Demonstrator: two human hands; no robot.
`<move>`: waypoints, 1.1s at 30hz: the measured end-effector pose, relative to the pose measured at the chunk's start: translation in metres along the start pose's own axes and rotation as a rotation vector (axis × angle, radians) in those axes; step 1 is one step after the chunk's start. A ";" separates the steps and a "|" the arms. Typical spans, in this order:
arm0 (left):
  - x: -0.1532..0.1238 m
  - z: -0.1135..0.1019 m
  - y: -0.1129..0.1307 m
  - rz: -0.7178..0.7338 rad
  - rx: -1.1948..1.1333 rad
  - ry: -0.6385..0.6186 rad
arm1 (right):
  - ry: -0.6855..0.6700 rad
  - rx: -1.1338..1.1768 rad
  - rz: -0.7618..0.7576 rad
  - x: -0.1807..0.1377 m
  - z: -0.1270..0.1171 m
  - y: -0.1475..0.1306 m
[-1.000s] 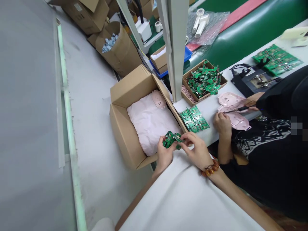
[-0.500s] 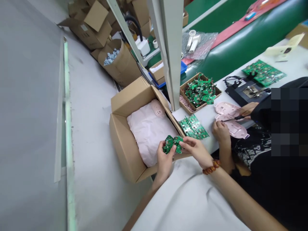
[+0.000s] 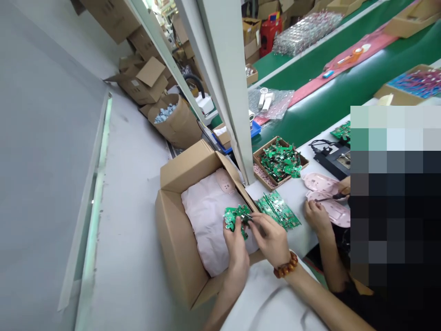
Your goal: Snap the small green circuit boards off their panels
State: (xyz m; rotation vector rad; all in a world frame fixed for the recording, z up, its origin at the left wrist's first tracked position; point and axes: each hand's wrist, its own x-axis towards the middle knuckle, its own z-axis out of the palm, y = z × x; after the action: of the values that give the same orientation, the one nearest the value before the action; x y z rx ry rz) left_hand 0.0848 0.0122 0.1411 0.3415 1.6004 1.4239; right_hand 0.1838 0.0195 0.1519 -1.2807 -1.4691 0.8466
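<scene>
The left hand (image 3: 237, 243) is closed around a small cluster of green printed circuit boards (image 3: 231, 217). It holds them above the open brown cardboard box (image 3: 172, 239), just beside the white counter (image 3: 296, 196). The right hand (image 3: 272, 239) pinches the cluster's right edge between thumb and forefinger. Parting 1 board probably goes best with a steady left grip and fingers on bare edges, off the components.

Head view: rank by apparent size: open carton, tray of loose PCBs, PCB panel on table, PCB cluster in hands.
1. open carton, largest by far.
2-3. tray of loose PCBs and PCB panel look near alike; the tray lies farther off, so unranked.
4. PCB cluster, gripped by left hand and right hand, smallest.
</scene>
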 end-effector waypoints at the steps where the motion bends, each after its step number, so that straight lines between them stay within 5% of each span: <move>1: 0.003 0.002 0.000 0.002 -0.008 0.020 | 0.016 0.034 0.050 -0.001 0.001 0.001; 5: 0.017 0.004 0.005 -0.067 -0.119 0.169 | 0.202 0.119 0.218 0.019 -0.008 0.009; 8: 0.025 0.000 0.014 -0.140 -0.186 0.269 | 0.371 0.059 0.300 0.065 -0.028 0.027; 12: 0.021 -0.003 0.023 -0.158 -0.224 0.178 | 0.467 -0.034 0.479 0.140 -0.055 0.063; 16: 0.008 0.001 0.028 -0.127 -0.168 0.074 | 0.459 -0.070 0.452 0.175 -0.062 0.084; 19: 0.004 0.005 0.031 -0.095 -0.109 0.026 | 0.407 -0.093 0.346 0.158 -0.054 0.072; 26: -0.002 0.005 0.034 -0.066 -0.014 -0.106 | -0.139 0.113 0.147 0.059 -0.021 0.014; 30: -0.008 0.000 0.026 -0.061 0.025 -0.156 | -0.156 0.123 0.197 0.032 -0.013 0.007; 33: -0.010 -0.002 0.023 -0.098 -0.036 -0.069 | -0.177 0.148 0.180 0.028 -0.016 0.003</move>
State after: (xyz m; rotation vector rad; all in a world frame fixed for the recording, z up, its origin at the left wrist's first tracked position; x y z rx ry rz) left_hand 0.0803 0.0100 0.1659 0.2846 1.5132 1.3506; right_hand 0.2010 0.0460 0.1596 -1.2647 -1.4123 1.1916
